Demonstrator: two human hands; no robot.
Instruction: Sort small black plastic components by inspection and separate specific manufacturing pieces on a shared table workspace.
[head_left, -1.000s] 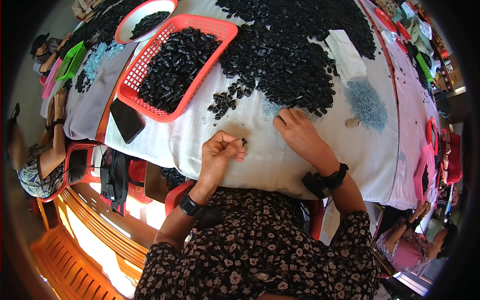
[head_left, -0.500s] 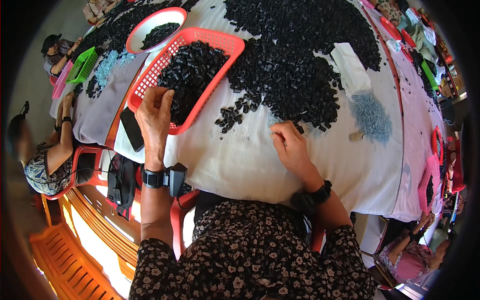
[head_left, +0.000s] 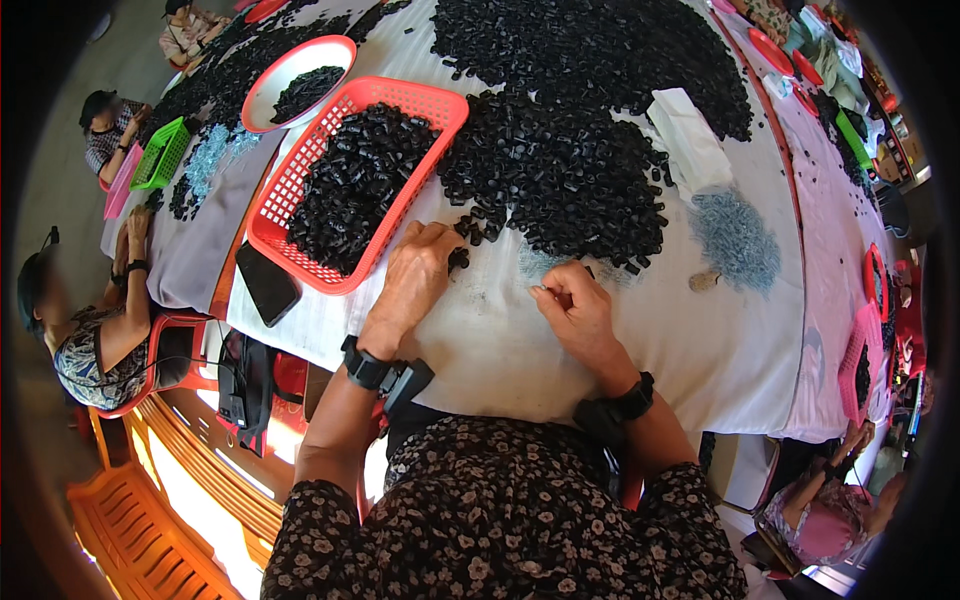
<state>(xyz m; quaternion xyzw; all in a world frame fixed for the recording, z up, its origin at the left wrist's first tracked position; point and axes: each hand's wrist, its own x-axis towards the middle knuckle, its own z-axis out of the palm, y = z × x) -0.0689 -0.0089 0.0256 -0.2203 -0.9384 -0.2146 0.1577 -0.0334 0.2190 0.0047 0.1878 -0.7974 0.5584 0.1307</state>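
My left hand (head_left: pixel 412 275) reaches over the table just right of a red plastic basket (head_left: pixel 262 222) filled with small black plastic pieces (head_left: pixel 362 165). Its fingers are bent and closed down at a few loose black pieces (head_left: pixel 485 225); the fingertips are partly hidden, and what they hold cannot be made out. To the right, my right hand (head_left: pixel 580 312) is closed in a pinch, thumb against forefinger, above the white cloth. Something tiny and dark may be at its fingertips. Beyond both hands spreads a large heap of black pieces (head_left: pixel 570 185).
A pile of thin pale-blue pieces (head_left: pixel 738 240) lies on the right beside a folded white cloth (head_left: pixel 690 140). A dark phone (head_left: pixel 266 285) rests left of the basket. Behind it stands a red-rimmed bowl (head_left: pixel 262 100). Other people sit at the left and lower right.
My left hand has moved from above the red basket rightward to the loose pieces on the cloth. My right hand has stayed nearly in place, still pinched.
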